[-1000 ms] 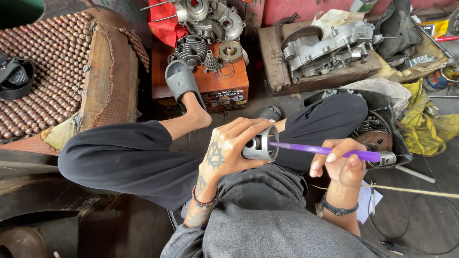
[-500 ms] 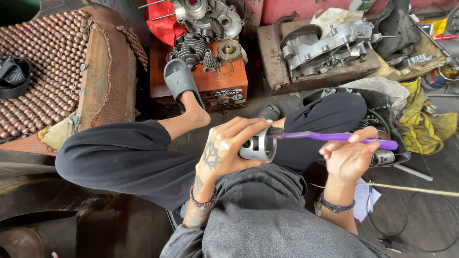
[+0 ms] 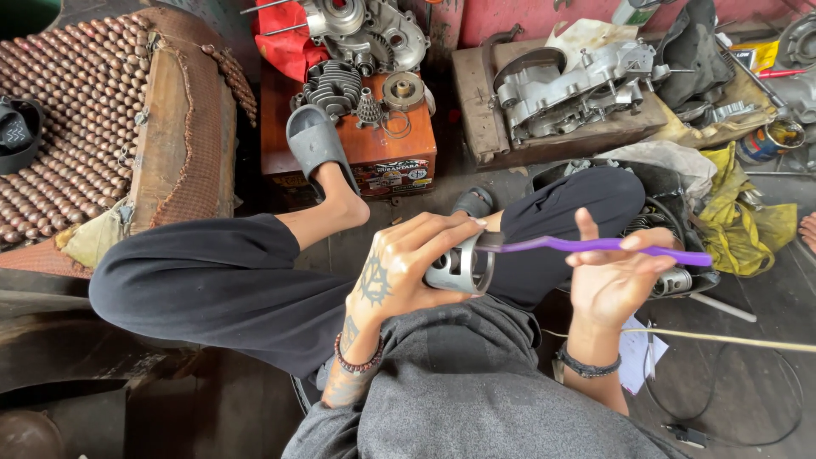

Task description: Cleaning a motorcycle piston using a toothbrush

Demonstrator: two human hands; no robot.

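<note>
The grey metal piston (image 3: 455, 268) sits above the person's lap, gripped by the curled left hand (image 3: 399, 268). A purple toothbrush (image 3: 595, 246) meets its rim, pinched loosely in the right hand (image 3: 612, 280), other fingers spread. Beyond the piston stands an orange box (image 3: 374, 153) carrying engine parts (image 3: 357, 89).

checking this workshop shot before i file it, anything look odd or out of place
One thing stands out: a purple toothbrush, a bathroom item, held in the right hand, its head against a grey metal piston gripped in the left hand. A grey slipper rests on the orange box among engine parts.
</note>
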